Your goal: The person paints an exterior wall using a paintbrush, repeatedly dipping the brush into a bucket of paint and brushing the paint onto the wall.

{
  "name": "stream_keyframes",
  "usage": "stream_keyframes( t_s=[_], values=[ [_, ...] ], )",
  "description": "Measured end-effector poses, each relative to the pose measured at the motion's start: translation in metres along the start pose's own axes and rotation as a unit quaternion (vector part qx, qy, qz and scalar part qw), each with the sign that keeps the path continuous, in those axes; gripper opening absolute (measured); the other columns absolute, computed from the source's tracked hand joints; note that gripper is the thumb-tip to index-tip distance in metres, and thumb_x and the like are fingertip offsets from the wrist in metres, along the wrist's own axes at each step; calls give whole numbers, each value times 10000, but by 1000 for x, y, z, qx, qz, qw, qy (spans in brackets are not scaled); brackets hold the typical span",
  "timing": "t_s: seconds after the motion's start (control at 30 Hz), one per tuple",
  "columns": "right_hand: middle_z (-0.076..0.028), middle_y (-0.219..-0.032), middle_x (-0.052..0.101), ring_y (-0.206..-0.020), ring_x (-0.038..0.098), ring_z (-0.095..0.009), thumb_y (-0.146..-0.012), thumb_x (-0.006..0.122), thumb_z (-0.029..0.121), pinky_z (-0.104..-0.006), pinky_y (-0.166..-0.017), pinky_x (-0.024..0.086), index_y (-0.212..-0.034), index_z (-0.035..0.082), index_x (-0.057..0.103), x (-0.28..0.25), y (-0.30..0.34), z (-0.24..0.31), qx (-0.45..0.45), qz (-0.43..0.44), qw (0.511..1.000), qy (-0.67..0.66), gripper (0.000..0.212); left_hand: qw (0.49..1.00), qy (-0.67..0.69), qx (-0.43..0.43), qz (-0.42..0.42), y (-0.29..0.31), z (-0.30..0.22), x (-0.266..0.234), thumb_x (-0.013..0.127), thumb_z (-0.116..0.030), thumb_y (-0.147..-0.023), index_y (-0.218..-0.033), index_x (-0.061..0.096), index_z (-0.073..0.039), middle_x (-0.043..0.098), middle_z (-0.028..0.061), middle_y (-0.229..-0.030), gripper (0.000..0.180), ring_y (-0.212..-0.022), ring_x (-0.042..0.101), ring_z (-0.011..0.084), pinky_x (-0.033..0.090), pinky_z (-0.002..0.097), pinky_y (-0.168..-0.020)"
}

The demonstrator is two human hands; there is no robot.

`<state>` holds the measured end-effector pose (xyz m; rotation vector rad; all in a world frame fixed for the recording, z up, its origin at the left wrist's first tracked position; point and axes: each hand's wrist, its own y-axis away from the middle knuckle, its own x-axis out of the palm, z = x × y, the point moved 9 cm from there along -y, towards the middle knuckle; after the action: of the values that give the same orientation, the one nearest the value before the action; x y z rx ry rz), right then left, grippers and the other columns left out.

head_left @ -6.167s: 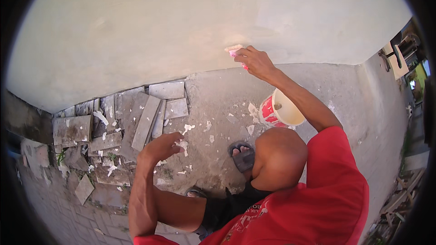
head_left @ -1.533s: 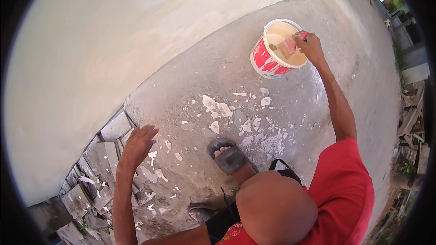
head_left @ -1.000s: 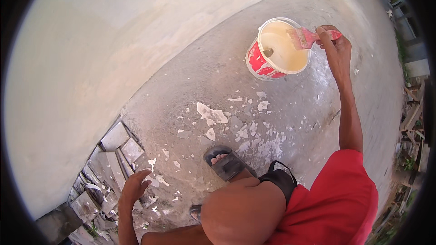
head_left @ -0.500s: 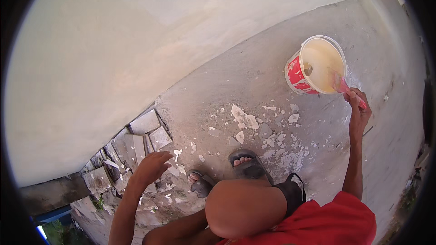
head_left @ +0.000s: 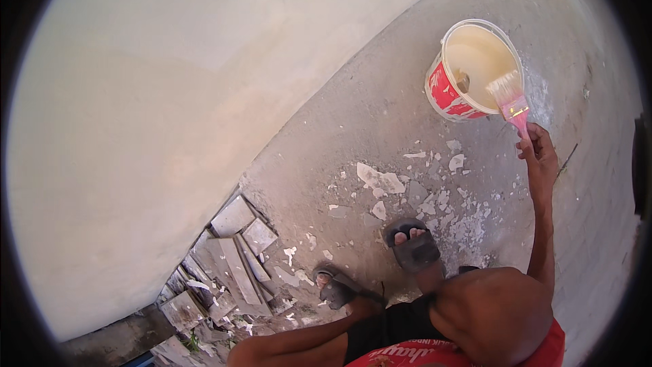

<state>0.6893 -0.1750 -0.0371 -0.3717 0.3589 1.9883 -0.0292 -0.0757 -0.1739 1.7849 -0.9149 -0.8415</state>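
My right hand grips the pink handle of a flat paintbrush. Pale paint coats its bristles, which lie over the near right rim of a bucket. That bucket is white with a red label and holds cream-coloured paint. Inside, against its left wall, a small brownish piece shows; I cannot tell what it is. My left hand is out of the picture.
A cream-painted wall runs along the left. Broken tile pieces are heaped at its foot. White paint flakes litter the grey concrete floor ahead of my sandalled feet.
The brush has come up out of the bucket's paint, bristles now showing above the rim. My left hand has gone from view, and the whole view has shifted.
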Motion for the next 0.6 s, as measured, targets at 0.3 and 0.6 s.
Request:
stream_keyframes(
  t_s=[0.3,0.6],
  values=[
    [-93,-1195,627,-1009,562,-132,-1016,587,194,-288,-901,455,-1342,-27,548,28,0,9,-56,-72,996,14,396,999,20,5,-45,21,6,-28,616,-325,-1021,-1125,696,-13,720,144,-1060,339,-1045,664,220,509,332,-905],
    [-72,-1136,636,-980,584,-135,-1012,587,160,-296,-902,476,-1331,-16,567,31,4,-3,-47,-97,994,15,365,997,34,4,-74,54,24,-34,620,-335,-1017,-1112,696,-13,719,142,-1040,343,-1020,667,208,510,325,-890]
  ],
)
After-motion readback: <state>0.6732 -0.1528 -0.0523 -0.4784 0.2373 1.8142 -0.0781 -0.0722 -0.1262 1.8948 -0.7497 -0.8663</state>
